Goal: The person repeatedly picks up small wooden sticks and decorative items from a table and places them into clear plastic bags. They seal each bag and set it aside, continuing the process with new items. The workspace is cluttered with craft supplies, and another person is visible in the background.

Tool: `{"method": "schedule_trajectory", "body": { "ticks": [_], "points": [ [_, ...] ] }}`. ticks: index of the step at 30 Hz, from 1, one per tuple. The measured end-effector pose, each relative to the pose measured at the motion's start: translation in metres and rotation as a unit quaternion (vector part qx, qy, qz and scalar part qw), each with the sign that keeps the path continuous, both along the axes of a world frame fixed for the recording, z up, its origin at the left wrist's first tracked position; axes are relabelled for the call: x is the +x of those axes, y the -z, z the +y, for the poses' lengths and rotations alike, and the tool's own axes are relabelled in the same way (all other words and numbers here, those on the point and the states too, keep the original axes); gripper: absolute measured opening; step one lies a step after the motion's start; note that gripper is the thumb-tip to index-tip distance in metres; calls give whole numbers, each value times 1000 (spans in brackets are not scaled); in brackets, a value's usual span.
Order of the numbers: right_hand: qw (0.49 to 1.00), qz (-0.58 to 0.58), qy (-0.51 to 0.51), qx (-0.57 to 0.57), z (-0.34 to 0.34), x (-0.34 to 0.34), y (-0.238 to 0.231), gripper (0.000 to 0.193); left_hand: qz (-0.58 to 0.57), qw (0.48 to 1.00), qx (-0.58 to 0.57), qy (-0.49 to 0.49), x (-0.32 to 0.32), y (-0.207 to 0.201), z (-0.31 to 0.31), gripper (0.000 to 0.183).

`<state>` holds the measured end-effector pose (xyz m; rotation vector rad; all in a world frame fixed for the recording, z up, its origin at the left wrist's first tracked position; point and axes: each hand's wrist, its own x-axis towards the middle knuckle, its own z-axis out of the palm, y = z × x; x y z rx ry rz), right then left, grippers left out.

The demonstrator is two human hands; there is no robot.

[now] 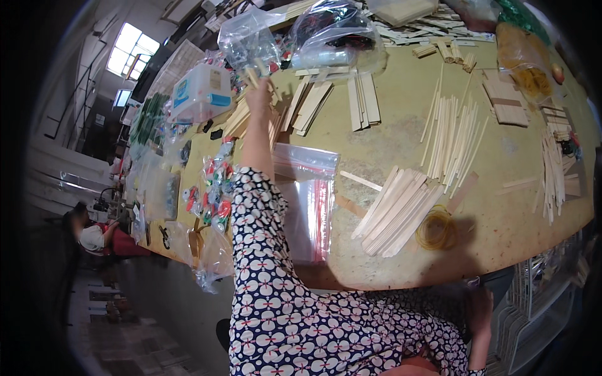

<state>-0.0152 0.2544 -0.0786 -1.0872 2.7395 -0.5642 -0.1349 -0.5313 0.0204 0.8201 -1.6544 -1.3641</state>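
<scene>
The pale sticks [252,76] are toward the far left corner of the surface [395,138], gripped in the closed fingers of the left hand [258,97]. They poke out at uneven angles, so a loose pinch could let one slip. Beneath the wrist lie more wooden strips [237,120]; a dragging forearm might scatter these. Just beyond, a clear plastic bag [249,39] could snag the stick ends. The sleeve [260,219] passes over zip bags [307,219], which look slick enough to slide if brushed. Nearer the near edge, a fanned stack of flat strips [401,210] seems unbound and could spread if bumped, beside yellow rubber bands [437,229]. The right hand [480,308] is below the near edge, toward the right; I cannot tell its finger state.
</scene>
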Motion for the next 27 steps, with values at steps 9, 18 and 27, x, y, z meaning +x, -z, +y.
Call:
{"method": "schedule_trajectory", "body": {
  "ticks": [9, 18, 27],
  "points": [
    [997, 10, -31, 66, -1, -11, 18, 10, -85, 960, 168, 207, 129, -33, -26, 23],
    [1000, -9, -15, -6, -8, -10, 1, 4, -474, 842, -256, 33, 122, 9, 59, 37],
    [999, -24, 1, -23, 1, 0, 10, 7, -480, 786, -389, -14, 123, 13, 55, 39]
  ]
}}
